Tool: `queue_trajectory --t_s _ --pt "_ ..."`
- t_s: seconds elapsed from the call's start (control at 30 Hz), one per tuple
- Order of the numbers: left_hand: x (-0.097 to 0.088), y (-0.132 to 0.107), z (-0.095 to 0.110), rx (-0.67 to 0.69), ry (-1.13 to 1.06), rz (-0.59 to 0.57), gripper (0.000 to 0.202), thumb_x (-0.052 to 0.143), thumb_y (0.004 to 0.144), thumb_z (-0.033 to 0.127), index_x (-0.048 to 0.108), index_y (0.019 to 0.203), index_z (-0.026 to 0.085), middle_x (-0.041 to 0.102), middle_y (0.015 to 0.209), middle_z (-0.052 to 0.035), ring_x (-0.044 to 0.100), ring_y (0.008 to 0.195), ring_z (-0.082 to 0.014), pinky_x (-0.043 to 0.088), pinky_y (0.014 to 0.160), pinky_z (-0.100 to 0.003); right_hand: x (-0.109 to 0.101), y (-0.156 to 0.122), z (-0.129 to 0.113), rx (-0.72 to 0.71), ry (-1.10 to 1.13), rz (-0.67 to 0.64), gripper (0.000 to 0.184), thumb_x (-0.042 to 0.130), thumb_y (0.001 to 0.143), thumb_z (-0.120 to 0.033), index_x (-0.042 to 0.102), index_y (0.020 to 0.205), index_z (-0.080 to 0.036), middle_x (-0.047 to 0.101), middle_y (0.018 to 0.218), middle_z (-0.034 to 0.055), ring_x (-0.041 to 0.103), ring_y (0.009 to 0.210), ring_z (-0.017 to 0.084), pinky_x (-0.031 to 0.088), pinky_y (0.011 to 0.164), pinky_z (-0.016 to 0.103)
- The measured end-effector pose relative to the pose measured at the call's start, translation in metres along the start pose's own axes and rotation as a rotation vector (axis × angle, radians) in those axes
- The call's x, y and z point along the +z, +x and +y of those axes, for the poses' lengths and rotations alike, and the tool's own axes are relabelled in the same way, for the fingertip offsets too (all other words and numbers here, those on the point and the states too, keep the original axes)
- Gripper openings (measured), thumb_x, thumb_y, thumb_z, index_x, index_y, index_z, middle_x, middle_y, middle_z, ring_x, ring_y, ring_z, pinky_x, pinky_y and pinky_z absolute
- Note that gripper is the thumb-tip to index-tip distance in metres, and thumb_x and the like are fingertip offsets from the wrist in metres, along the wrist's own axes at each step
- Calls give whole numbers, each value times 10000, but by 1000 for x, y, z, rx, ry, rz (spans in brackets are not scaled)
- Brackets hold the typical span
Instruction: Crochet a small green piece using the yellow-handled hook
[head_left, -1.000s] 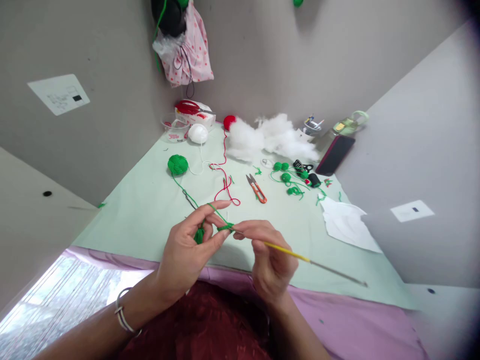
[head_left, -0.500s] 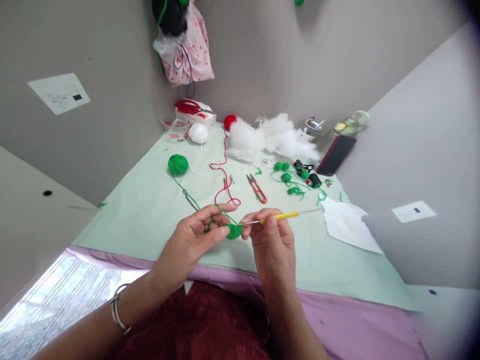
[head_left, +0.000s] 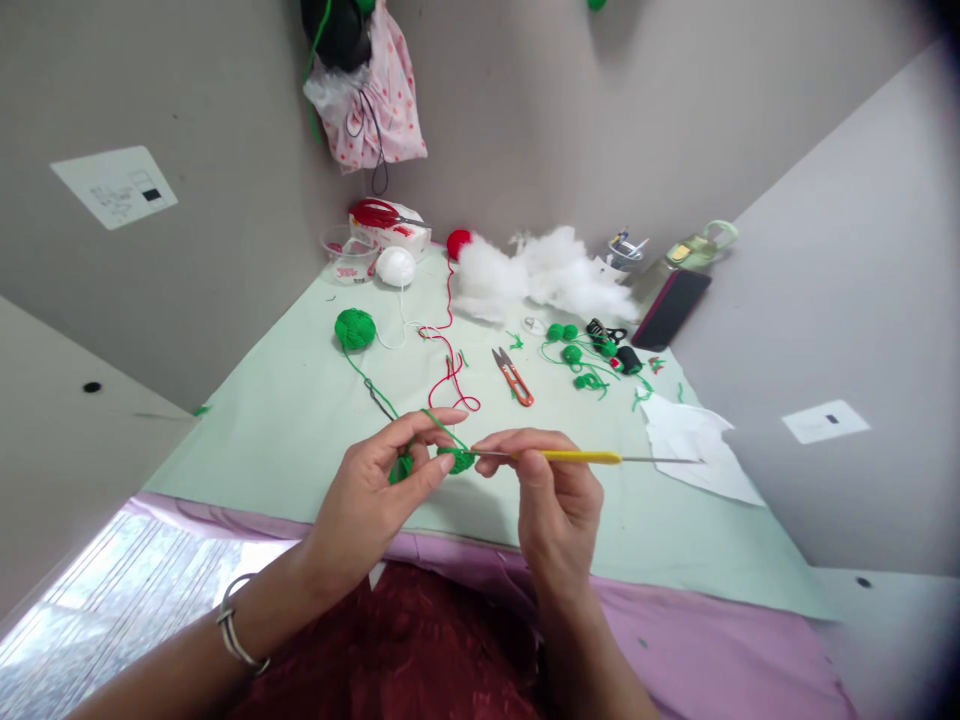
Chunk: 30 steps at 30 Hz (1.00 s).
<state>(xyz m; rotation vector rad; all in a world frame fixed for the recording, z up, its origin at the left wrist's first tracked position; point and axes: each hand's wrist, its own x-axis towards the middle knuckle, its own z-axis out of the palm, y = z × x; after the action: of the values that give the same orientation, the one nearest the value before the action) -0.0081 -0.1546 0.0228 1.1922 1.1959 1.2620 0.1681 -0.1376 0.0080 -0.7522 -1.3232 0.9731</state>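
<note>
Between thumb and fingers, my left hand (head_left: 379, 475) pinches a small green crochet piece (head_left: 457, 460). Green yarn runs over its raised index finger and leads back to a green yarn ball (head_left: 355, 329) on the left of the table. A crochet hook (head_left: 577, 457) with a yellow handle is gripped in my right hand (head_left: 555, 490), closed around it like a pen. The hook's thin metal tip meets the right edge of the green piece; whether it is inside a stitch I cannot tell. Its other metal end points right.
Orange thread snips (head_left: 514, 378) lie beyond my hands, beside loose red yarn (head_left: 452, 370). White stuffing (head_left: 540, 275) is heaped at the back. On the right are small green balls (head_left: 572, 355), a phone (head_left: 673, 310) and white paper (head_left: 694, 450).
My right hand has turned the hook from a slight upward slant to nearly level, showing more of its far metal end. The green piece has shifted slightly left and tilted.
</note>
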Motion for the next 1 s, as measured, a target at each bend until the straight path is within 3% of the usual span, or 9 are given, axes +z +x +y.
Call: queue_trajectory --t_s 0.13,0.4,0.5,0.6,0.7,0.8,0.87,1.0 --pt "3 0 -2 88 98 58 318 757 898 229 800 1211 265 660 838 35 474 637 -114 439 651 -267 0 -1 -1 -91 -114 -42 235 559 1083 -180 779 1064 -261 793 953 17 735 780 137 618 752 304" --pt "8 -1 -12 456 313 207 338 708 925 108 797 1220 246 666 817 34 506 635 -108 444 702 -283 2 -12 16 -424 -326 -129 303 584 1037 -83 748 1211 -269 810 1010 71 778 1012 226 656 809 388" --pt "8 -3 -13 389 252 216 348 733 928 136 791 1242 275 680 858 32 498 631 -105 450 672 -271 4 -14 19 -433 -288 -78 291 578 1053 -129 757 1232 -272 812 1108 101 787 993 227 668 776 389" --pt "9 -5 -12 243 144 216 335 780 903 170 799 1213 294 693 881 33 489 626 -101 455 627 -249 6 -13 20 -419 -238 -63 298 571 1058 -139 764 1223 -295 822 1009 67 798 966 222 675 784 389" --pt "12 -7 -10 195 84 225 329 800 878 167 815 1182 293 699 878 34 472 612 -92 463 629 -234 9 -11 23 -472 -278 -63 298 609 1033 -120 776 1215 -286 820 996 64 796 976 220 669 793 368" --pt "15 -6 -4 152 6 187 335 814 867 192 818 1190 281 687 844 33 468 607 -93 459 615 -229 13 -11 25 -528 -330 26 274 636 1022 -134 789 1207 -266 811 1109 93 786 940 205 659 751 340" --pt "16 -4 0 103 -54 171 346 831 855 209 813 1194 273 678 829 35 475 618 -94 472 633 -225 15 -9 22 -513 -331 75 253 614 1039 -153 794 1172 -270 811 1079 85 783 913 200 658 743 344" --pt "13 0 3 34 -138 166 403 862 844 224 788 1237 274 689 857 39 476 636 -87 470 655 -213 12 -3 10 -443 -365 -8 210 627 1029 -153 773 1137 -258 810 1017 72 781 924 211 667 783 373"
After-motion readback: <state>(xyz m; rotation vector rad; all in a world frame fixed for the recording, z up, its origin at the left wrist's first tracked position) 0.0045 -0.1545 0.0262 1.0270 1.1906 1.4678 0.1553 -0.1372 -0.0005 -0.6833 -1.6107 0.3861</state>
